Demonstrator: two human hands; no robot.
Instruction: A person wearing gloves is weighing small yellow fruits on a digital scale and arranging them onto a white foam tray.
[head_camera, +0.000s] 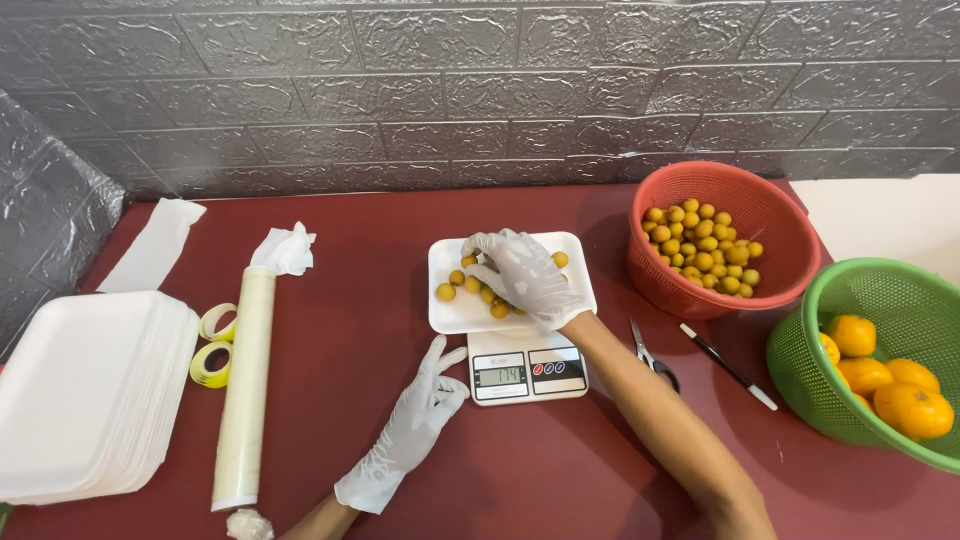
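Counter (400, 500): dark red surface, set against a grey embossed brick-pattern wall; carries everything below.
Tray stack (90, 390): white foam trays piled at the far left edge of the counter.
Green basket (900, 300): at the right edge, partly cut off by the frame; holds several large oranges (905, 405).
Red basket (770, 210): just left of and behind the green basket; holds a heap of small yellow fruits (703, 250).
Film roll (243, 390): long roll of clear wrap lying lengthwise right of the tray stack, a crumpled white tissue (285, 248) at its far end.
White tray (450, 315): single foam tray sitting on the scale, centre of the counter; a few small yellow fruits lie in it.
Scale (525, 372): white digital kitchen scale under the tray, display lit and facing the person.
Right hand (522, 275): white glove, reaching over the white tray; fingers curled down among the fruits, touching them. Cannot tell whether they are clamped on one.
Left hand (415, 425): white glove, flat on the counter just left of the scale; fingers spread apart, holding nothing.
Tape rolls (212, 345): two yellowish rolls between tray stack and film roll.
Scissors (650, 355): right of the scale, beside the right forearm.
Pen (728, 366): black and white, lying between scissors and green basket.
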